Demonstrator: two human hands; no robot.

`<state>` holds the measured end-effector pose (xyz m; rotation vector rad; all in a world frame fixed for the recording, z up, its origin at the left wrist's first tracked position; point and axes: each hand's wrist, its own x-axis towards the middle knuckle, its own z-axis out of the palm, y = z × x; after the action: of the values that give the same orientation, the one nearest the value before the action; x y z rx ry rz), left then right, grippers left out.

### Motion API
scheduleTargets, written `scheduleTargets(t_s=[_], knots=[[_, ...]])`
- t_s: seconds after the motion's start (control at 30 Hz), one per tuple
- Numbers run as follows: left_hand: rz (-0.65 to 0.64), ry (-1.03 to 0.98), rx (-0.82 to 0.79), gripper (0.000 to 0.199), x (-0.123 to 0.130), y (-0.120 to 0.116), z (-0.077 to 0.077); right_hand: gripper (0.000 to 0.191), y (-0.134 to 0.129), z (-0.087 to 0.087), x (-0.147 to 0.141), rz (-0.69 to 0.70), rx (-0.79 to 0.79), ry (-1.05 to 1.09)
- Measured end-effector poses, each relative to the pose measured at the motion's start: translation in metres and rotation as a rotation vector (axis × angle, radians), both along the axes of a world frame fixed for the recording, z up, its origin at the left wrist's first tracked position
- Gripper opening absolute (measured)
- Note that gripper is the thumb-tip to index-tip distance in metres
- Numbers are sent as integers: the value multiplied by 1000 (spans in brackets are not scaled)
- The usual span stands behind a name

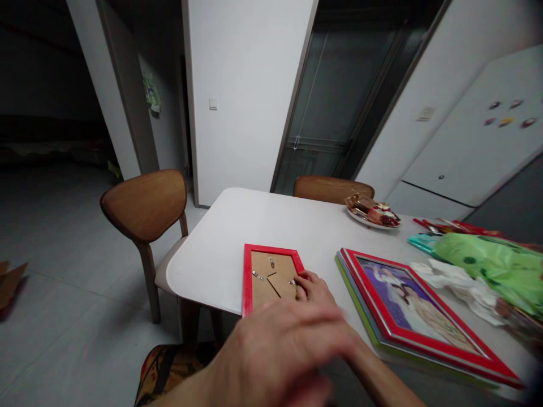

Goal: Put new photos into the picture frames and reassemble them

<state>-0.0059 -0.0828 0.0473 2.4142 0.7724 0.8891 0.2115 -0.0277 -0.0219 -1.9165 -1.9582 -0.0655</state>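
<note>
- The white, round-cornered desk [220, 249] fills the middle of the view, its near-left corner jutting toward the tiled floor.
- Two brown wooden chairs with curved backs stand at it: one at the left corner [146, 204], one at the far edge [328, 187].
- A stack of picture frames [418, 316] lies flat on the right, the top one red with a silver inner edge, showing a photo of a figure in pale clothes against purple; green and grey frame edges peek out beneath.
- A green plastic bag [494, 264] and crumpled white paper [456, 282] sit just beyond the stack (no print on them can be read).
- The left hand [282, 342] hangs blurred in the foreground, back upward, fingers loosely extended and together, holding nothing.
- A small red-rimmed picture frame [271, 277] lies face down near the desk's near edge, its brown board backing, stand flap and metal clips showing.
- The right hand [311, 287] rests fingers-down on that frame's right edge, fingertips pressing by a clip, gripping nothing.
- A small plate of red-and-gold wrapped items [373, 213] sits at the far side.
</note>
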Motion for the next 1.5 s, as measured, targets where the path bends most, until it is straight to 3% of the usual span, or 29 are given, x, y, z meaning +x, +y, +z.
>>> scheduleTargets(t_s=[0.1, 0.17, 0.27, 0.33, 0.63, 0.93, 1.3, 1.4, 1.5], knots=[[81, 225, -62, 54, 8, 22, -23, 31, 2, -1, 4, -17, 11, 22], [105, 339, -52, 47, 12, 35, -44, 30, 4, 1, 6, -18, 0, 19], [102, 346, 9, 34, 15, 44, -67, 28, 7, 5, 7, -10, -28, 9], [107, 328, 27, 30, 15, 43, -72, 27, 10, 6, 7, -16, -35, -7], [142, 313, 7, 25, 15, 35, -67, 26, 5, 4, 9, 14, -46, 38], [102, 279, -19, 29, 14, 32, -65, 25, 7, 4, 3, -69, -77, -28], [138, 258, -22, 30, 14, 31, -66, 28, -17, 12, 3, 51, -50, -26], [113, 272, -28, 33, 10, 35, -65, 27, -29, 21, -14, 193, 36, -43], [104, 280, -37, 35, 7, 39, -63, 24, -41, 27, -33, 413, -23, -13]])
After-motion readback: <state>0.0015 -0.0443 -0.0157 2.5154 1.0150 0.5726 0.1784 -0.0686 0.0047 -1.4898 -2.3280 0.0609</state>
